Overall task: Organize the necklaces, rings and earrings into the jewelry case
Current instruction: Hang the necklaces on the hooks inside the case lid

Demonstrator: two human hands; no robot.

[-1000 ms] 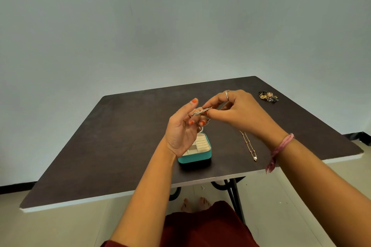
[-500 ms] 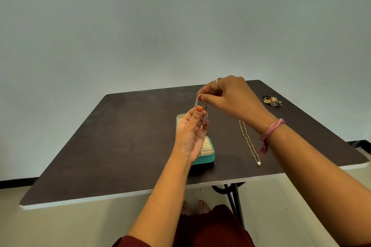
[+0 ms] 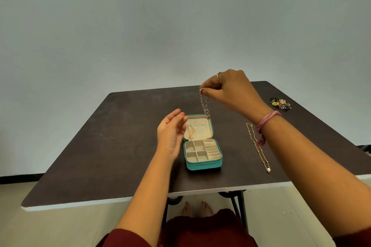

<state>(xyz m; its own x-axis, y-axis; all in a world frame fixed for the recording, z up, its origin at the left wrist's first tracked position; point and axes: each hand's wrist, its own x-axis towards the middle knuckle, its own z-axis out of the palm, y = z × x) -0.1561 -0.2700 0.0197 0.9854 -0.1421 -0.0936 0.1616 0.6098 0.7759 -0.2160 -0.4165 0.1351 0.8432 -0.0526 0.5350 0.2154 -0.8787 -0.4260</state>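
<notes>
A teal jewelry case [image 3: 203, 164] lies open on the dark table [image 3: 124, 142], its cream compartments facing up and its lid tilted back. A thin gold necklace [image 3: 190, 132] hangs inside the lid. My right hand [image 3: 230, 90] pinches a silver chain necklace [image 3: 204, 104] at its top, and the chain dangles just above the lid's far edge. My left hand [image 3: 170, 134] hovers left of the case with relaxed fingers, palm turned toward the case and holding nothing.
A gold beaded necklace with a pearl [image 3: 258, 146] lies stretched out on the table right of the case. A small pile of dark and gold earrings [image 3: 280, 103] sits near the far right corner. The table's front edge is close to my lap.
My right hand has lifted the silver chain up and away. My left hand has let go of it and dropped to the left, uncovering the open case.
</notes>
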